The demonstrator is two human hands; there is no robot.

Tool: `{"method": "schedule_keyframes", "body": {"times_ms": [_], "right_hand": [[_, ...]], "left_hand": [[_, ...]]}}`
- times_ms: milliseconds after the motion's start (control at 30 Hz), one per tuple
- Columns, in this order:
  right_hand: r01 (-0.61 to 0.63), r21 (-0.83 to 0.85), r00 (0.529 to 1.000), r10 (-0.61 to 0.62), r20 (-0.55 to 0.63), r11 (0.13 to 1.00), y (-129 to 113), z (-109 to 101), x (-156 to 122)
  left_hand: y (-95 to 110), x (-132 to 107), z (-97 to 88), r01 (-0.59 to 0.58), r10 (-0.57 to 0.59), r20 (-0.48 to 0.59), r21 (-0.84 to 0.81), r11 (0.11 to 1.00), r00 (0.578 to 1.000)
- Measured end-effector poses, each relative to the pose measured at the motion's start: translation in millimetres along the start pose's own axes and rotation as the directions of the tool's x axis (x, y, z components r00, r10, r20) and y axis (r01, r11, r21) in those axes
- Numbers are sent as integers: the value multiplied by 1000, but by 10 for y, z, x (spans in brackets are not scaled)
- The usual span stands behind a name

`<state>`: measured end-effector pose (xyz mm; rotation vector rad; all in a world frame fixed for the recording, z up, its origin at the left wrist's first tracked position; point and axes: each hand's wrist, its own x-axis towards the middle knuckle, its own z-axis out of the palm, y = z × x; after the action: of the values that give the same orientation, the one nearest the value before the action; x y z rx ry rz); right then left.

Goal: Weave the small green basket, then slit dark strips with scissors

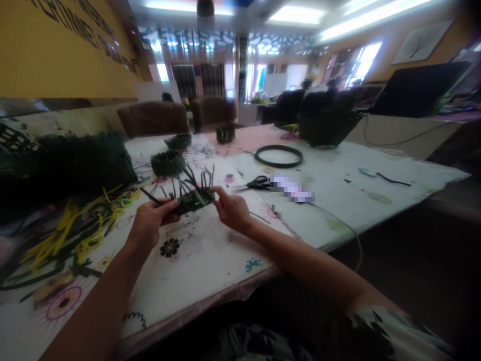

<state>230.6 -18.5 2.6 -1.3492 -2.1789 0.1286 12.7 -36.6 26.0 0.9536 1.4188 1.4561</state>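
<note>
Between my two hands, just above the table, is a small dark green woven basket (191, 201) with loose strip ends standing up from its upper side. My left hand (150, 218) is closed on its left end, thumb on top. At the right end my right hand (230, 208) pinches the rim with thumb and bent forefinger. A pair of black-handled scissors (259, 183) lies to the right of my right hand, blades pointing at it. Beyond the held piece sits a small round green basket (168, 163).
Yellow and green strips (60, 235) lie heaped at the left, by a large dark woven mass (86, 160). A green ring (278, 156) and a big dark basket (328, 128) stand farther back. The table's near edge (210, 301) runs before me; a cable (349, 228) hangs over the right side.
</note>
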Motion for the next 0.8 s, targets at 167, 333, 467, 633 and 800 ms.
{"method": "schedule_keyframes", "body": {"times_ms": [167,333,467,633,800], "right_hand": [[92,218,995,-95,4,972,104,-96,72],[142,405,990,-136,-44,903,142,-93,67],[169,504,986,-137,-99,847,167,-89,59],[171,598,985,-120,-124,783,219,-126,88],[169,659,986,-125,-114,733,237,-126,97]], "left_hand": [[36,14,-71,30,-29,97,-9,1000,995],[-8,16,-74,-104,105,138,-13,994,985],[-80,29,-54,-376,361,174,61,925,916],[-172,10,-30,-686,709,170,479,547,684],[-181,-8,-14,-766,860,396,643,-9,321]]}}
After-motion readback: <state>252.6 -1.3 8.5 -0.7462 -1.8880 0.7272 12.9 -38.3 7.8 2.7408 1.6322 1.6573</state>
